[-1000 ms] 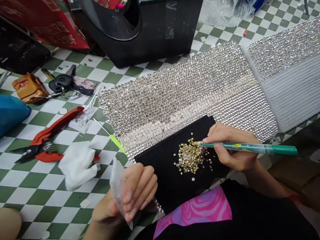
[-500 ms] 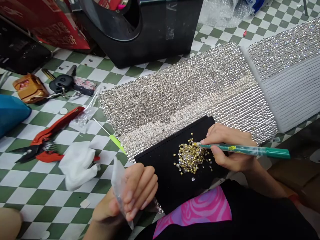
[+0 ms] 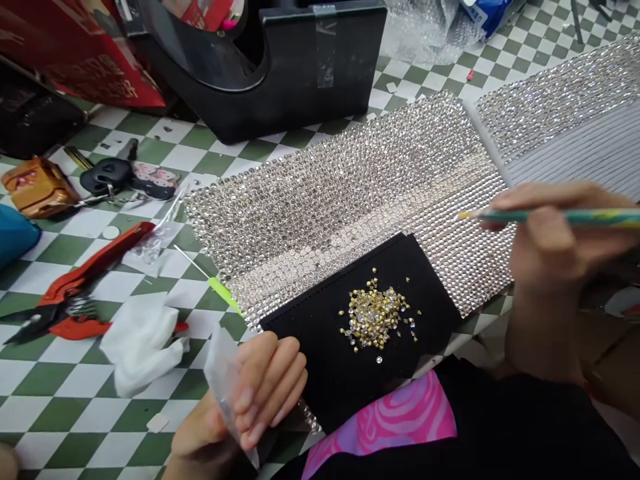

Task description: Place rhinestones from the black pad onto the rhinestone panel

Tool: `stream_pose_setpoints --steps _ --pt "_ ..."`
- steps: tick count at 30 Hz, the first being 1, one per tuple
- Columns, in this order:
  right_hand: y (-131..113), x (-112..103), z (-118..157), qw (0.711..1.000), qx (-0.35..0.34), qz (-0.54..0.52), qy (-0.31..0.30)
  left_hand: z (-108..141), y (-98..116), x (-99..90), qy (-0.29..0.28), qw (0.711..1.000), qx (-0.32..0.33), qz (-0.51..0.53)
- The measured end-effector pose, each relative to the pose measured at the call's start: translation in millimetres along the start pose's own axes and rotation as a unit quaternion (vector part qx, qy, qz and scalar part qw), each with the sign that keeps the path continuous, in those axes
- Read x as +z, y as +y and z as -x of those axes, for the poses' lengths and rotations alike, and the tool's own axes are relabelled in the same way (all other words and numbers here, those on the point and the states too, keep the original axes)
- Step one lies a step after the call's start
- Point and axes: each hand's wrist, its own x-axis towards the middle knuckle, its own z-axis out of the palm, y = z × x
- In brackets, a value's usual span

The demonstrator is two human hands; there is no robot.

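My right hand point(image 3: 555, 247), a little blurred, pinches a green pen point(image 3: 607, 217) with a pale yellow tip. It hovers over the right part of a sheet of silver rhinestone rows point(image 3: 325, 177), its tip pointing left. Fingers curled, my left hand point(image 3: 270, 390) holds a small translucent plastic bag point(image 3: 220, 363) beside the left edge of a black board point(image 3: 325, 363). On that board lies a heap of loose gold-backed rhinestones point(image 3: 375, 313), several of them scattered around it. The board overlaps the front of the rhinestone sheet.
Red-handled pruning shears point(image 3: 95, 267), a crumpled white tissue point(image 3: 143, 340), a lime-handled hook tool point(image 3: 223, 293) and keys point(image 3: 107, 175) lie on the left of the checkered tablecloth point(image 3: 65, 403). Behind stands a black tape dispenser point(image 3: 300, 73). A white ridged panel point(image 3: 575, 150) extends right.
My right hand has lifted the pen off the rhinestone heap and moved right and away, over the rhinestone rows. My left hand keeps its hold on the bag. The view has shifted slightly.
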Motion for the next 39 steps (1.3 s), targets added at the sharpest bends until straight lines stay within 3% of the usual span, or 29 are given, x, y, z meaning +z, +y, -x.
stream_pose_setpoints --steps 1,4,6,7,8,11,13,17,23,28,31,36,39 --pt "9.3 -6.3 -12.2 0.998 -0.048 0.018 0.035 -2.2 0.9 1.7 -0.008 1.0 0.001 -0.009" --pt "46.6 -23.3 -45.5 0.987 -0.138 -0.002 0.078 -2.0 2.0 4.7 0.067 0.997 -0.008 -0.039" --pt "71.1 -30.2 -58.9 0.992 -0.104 -0.011 0.076 2.9 1.1 2.6 0.079 0.996 -0.015 -0.032" --pt "80.7 -31.9 -62.3 0.993 -0.095 -0.01 0.069 5.4 0.6 0.7 0.057 0.998 -0.019 -0.022" --pt "87.7 -32.6 -63.7 0.995 -0.077 -0.006 0.057 7.2 0.2 -1.1 0.078 0.996 -0.023 -0.02" --pt "94.0 -31.8 -60.8 0.999 0.014 0.023 0.022 6.1 1.8 -1.9 0.066 0.997 -0.025 -0.011" --pt "91.4 -30.8 -58.2 0.997 0.066 0.043 0.011 0.9 4.6 2.6 0.054 0.998 -0.018 -0.002" --pt "87.8 -29.7 -57.8 0.995 0.086 0.052 0.018 -6.5 8.4 11.6 0.098 0.994 -0.026 -0.027" --pt "86.2 -26.1 -58.9 0.992 0.119 0.05 0.003 2.6 2.4 1.5 0.094 0.995 -0.012 -0.036" --pt "87.6 -28.6 -61.7 0.993 0.109 0.054 0.008 9.7 -0.8 -4.1 0.098 0.995 -0.003 -0.012" --pt "84.1 -32.3 -62.1 0.997 0.06 0.037 0.026 8.6 0.1 -2.7 0.087 0.996 -0.007 0.0" --pt "41.2 -23.8 -35.0 0.999 -0.024 0.027 -0.006 8.6 0.2 -3.3 0.073 0.997 -0.002 0.005" --pt "2.8 -12.2 -0.4 0.996 -0.046 0.036 -0.061 15.6 -2.6 -8.3 0.114 0.993 -0.01 -0.004"
